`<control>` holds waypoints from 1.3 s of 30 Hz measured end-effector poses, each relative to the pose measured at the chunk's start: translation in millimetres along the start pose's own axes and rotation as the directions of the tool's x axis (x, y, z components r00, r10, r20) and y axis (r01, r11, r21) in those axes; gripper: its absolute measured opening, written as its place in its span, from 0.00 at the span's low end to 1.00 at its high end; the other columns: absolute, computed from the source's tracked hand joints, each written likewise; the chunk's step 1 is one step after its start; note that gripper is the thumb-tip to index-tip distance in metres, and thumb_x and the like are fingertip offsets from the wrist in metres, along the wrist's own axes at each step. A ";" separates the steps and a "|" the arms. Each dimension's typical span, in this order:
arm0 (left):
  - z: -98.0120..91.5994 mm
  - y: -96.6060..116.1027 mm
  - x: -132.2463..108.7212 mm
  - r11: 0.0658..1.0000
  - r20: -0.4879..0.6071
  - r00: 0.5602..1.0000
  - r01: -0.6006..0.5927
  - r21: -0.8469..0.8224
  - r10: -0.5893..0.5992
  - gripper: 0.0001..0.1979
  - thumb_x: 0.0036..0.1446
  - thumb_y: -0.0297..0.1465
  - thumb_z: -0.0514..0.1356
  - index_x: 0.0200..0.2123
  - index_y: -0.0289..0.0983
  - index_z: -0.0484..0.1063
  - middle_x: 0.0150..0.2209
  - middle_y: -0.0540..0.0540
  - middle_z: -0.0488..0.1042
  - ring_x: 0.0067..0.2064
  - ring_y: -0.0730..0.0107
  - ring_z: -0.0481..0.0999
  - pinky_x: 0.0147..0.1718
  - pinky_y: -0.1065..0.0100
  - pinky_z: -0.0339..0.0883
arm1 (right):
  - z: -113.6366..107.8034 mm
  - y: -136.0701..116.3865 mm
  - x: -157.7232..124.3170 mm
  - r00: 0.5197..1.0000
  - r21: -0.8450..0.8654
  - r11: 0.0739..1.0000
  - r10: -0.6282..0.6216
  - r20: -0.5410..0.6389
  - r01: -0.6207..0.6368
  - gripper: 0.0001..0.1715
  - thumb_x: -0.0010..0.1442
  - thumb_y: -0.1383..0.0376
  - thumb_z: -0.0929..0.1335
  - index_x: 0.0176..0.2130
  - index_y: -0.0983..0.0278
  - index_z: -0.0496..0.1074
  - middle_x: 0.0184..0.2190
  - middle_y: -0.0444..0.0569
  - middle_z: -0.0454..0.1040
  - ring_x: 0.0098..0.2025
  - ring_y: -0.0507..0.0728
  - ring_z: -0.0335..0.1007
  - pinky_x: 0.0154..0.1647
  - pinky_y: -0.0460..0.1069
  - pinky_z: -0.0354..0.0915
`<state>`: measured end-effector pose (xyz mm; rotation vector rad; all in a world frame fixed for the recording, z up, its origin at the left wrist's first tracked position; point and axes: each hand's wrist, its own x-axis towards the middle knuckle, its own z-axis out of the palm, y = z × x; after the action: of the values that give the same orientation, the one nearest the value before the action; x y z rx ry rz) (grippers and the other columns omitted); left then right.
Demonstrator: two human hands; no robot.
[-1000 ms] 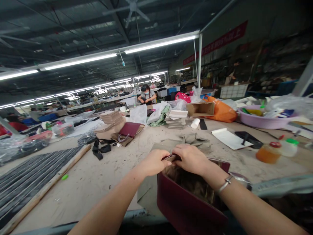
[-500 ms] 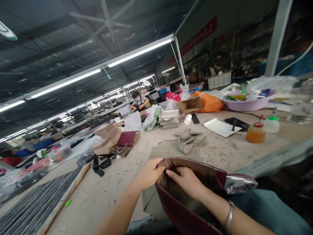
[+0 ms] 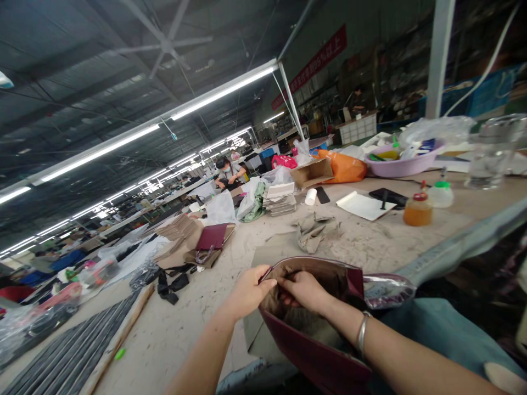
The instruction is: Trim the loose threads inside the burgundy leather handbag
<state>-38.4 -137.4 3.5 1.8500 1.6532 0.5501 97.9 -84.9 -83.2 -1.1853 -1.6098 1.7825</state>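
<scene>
A dark red bag with a brown lining stands open at the table's front edge. My left hand pinches the bag's upper rim at its far left corner, thumb and fingers closed on it. Inside the mouth, my right hand reaches in beside that corner, its fingers bent against the lining and partly hidden by it. A silver bangle circles the right wrist. Clear plastic wrapping shows at the bag's right end.
Beyond lie crumpled cloth, a notepad, a bottle of orange liquid, a purple basin and stacked card pieces. Another dark red bag piece lies left of centre. Dark strips fill the lower left. A person sits farther back.
The view has shifted slightly. My right hand has moved a little left within the bag, toward the gripped corner, and its fingers are more curled. My left hand keeps its hold.
</scene>
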 end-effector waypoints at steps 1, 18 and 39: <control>-0.1 -0.3 0.5 1.000 -0.007 1.000 0.000 0.013 0.000 0.11 0.55 0.32 0.56 0.40 0.36 0.74 0.36 0.47 0.77 0.39 0.63 0.73 0.37 0.68 0.66 | -0.5 0.4 -2.4 0.999 -0.077 0.996 -0.044 -0.011 0.043 0.16 0.63 0.63 0.62 0.28 0.68 0.72 0.27 0.53 0.77 0.25 0.53 0.72 0.23 0.44 0.64; 6.3 3.1 1.9 0.993 -0.051 0.999 0.022 0.114 -0.016 0.11 0.54 0.26 0.54 0.38 0.37 0.73 0.36 0.49 0.77 0.39 0.65 0.73 0.38 0.69 0.65 | -8.4 -17.3 -19.7 0.832 -0.756 0.552 -0.555 -0.018 0.352 0.12 0.60 0.71 0.60 0.36 0.65 0.72 0.35 0.52 0.77 0.37 0.56 0.73 0.37 0.47 0.60; 2.3 10.0 20.6 0.930 -0.166 0.986 0.079 0.360 -0.019 0.15 0.59 0.34 0.52 0.23 0.36 0.68 0.22 0.50 0.68 0.27 0.72 0.65 0.26 0.71 0.50 | -9.6 -17.2 -13.1 0.785 -0.814 0.436 -0.618 0.040 0.385 0.12 0.55 0.69 0.63 0.39 0.66 0.73 0.36 0.52 0.77 0.38 0.57 0.71 0.39 0.47 0.61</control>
<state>-26.5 -118.0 6.8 2.0616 2.0151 0.3959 109.1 -86.5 -62.5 -1.0000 -2.3446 0.4292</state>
